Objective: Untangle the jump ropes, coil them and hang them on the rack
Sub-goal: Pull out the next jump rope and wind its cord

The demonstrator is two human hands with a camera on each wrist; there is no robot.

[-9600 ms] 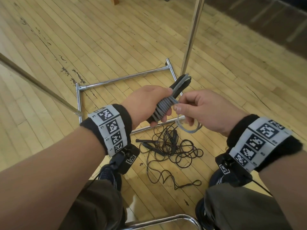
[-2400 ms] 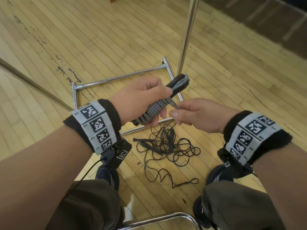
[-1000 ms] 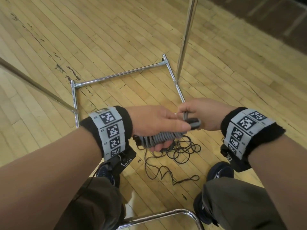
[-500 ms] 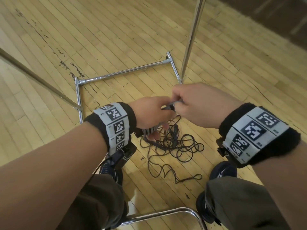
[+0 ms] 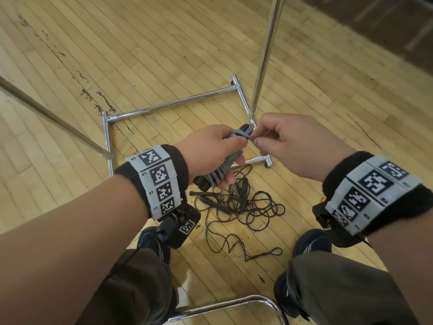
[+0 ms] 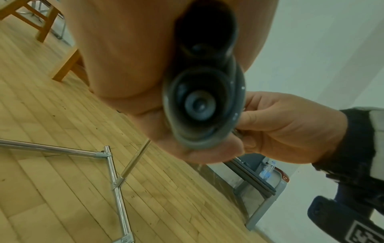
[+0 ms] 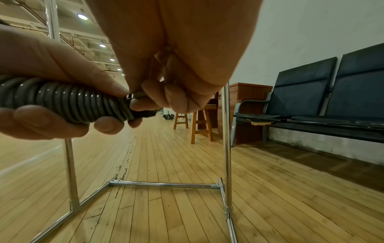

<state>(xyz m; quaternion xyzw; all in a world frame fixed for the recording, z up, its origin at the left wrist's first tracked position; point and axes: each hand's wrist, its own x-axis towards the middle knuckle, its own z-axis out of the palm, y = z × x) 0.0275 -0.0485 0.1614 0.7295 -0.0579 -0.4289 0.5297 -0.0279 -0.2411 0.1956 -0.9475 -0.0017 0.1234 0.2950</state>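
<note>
Both forearms are reaching forward above the wooden floor [image 5: 164,55], wrists level. The left hand [image 5: 210,151] is curling around the grey jump rope bundle [image 5: 223,168], coiled around its black handles, while the right hand [image 5: 295,141] is pinching the rope's free end at the bundle's top between fingers [image 5: 260,143] and thumb. Beneath the bundle, a tangled black rope [image 5: 241,207] is lying on the floor, just in front of the chrome rack [image 5: 168,105] base.

Tangled rope [image 5: 239,207] lies on floor [image 5: 164,55] before rack base [image 5: 168,105].
</note>
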